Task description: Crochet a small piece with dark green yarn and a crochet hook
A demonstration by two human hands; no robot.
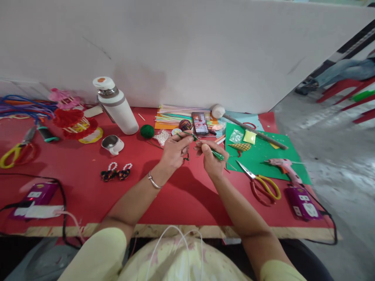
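Note:
Both hands are raised close together over the middle of the red table. My left hand (174,150) pinches dark green yarn (186,157), a short piece of which hangs below the fingers. My right hand (213,159) is closed round the green handle of a crochet hook (217,155), whose thin metal tip points left to the yarn. Behind my left hand sits a green yarn ball (147,131), beside a bag of white beads (162,137). A phone (200,123) lies just beyond the hands, next to a multicoloured yarn ball (185,125).
On the left stand a white bottle (118,107) and a metal-lined cup (112,144), with beaded pieces (116,172) nearer. At right are scissors (259,183), a pink glue gun (285,168), a purple power block (303,203) and a grey rod (254,131). A white wall rises behind.

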